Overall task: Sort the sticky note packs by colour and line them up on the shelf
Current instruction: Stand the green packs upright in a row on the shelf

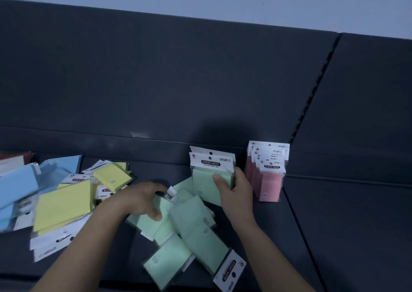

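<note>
The loose green packs [189,236] lie nearest, fanned flat and overlapping on the dark shelf [334,225], forward and to the left of the pink row [269,176]. They point every which way, one with its white header turned toward the person, so they are sorted by colour but not yet lined up.

The left hand [142,200] rests on the far-left part of that heap. Its fingers curl over a pack's far edge and the thumb presses the pack's face, a grip fit for lifting one pack out. Blur hides exactly which pack it has.

The right hand [234,189], just left of the pink row, clasps the standing green packs [211,169]. Its thumb lies across the front face and its fingers wrap the right side. The hold probably keeps this short upright stack from toppling while the next pack is brought to it. The stack stands close beside the pink row, with its headers up and readable like the pink ones, so the green line is being started as its neighbour.

The pink row itself stands finished against the shelf's back, packs upright one behind another.

Well to the left of the pink row, the yellow packs [66,202] lie in a loose pile, and beyond them the blue packs [17,184], both flat and still waiting.

Behind the pink row rises the dark back panel [178,80].
</note>
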The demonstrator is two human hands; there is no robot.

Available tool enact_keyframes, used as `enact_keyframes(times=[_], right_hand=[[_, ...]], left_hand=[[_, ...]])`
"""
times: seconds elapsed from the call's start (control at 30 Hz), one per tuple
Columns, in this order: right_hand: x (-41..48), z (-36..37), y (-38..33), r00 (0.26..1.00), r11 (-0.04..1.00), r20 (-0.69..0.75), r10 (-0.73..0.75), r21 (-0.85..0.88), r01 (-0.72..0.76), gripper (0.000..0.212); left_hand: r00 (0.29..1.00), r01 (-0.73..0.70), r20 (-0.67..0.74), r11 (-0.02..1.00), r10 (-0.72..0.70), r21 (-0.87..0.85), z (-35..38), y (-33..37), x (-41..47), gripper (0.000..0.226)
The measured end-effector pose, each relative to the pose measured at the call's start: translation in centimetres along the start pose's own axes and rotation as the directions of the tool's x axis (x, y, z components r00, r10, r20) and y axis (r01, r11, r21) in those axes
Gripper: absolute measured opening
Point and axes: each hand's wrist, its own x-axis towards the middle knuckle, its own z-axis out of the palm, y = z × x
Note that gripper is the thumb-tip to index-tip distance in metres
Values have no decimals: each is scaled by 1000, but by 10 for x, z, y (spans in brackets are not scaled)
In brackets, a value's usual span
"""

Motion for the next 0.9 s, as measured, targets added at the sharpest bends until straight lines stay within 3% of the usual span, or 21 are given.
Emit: enact_keyframes(times=[0.1,0.27,0.33,0.4,0.47,0.53,0.7,0.77,0.83,0.9], right_hand=[[0,1,4,1000,1000,5,11,-11,-11,7],[1,-3,11,997,998,53,55,-35,-54,15],[0,-5,13,995,997,67,73,-33,-71,18],[-1,-6,13,995,997,62,74,-31,-72,21],[-1,-7,14,998,997,30,62,-36,-61,19],[-1,-8,15,998,997,8,55,-51,-54,18],[-3,-15,18,998,997,-11,68,-47,-68,19],[-5,-18,20,997,996,-27,66,-61,-68,20],[-6,-20,21,996,996,-47,73,-52,-75,18],[-7,-23,20,995,996,-66,79,-39,-82,15]], left_hand=[[998,3,-68,1000,-3,1,5,-10,8,58],[956,-20,-275,912,-103,-410,-1,-21,4,37],[949,83,-269,951,-167,-297,-7,-23,2,37],[935,211,-295,977,-195,21,-7,-19,4,42],[913,181,-392,974,-113,140,2,-4,9,36],[920,63,-387,998,-57,3,16,17,15,27],[956,93,-247,963,-157,-254,30,36,26,41],[970,5,-209,872,-123,-490,28,32,28,30],[968,-104,-235,714,-87,-693,23,28,25,25],[941,-191,-322,619,-106,-762,18,27,22,28]])
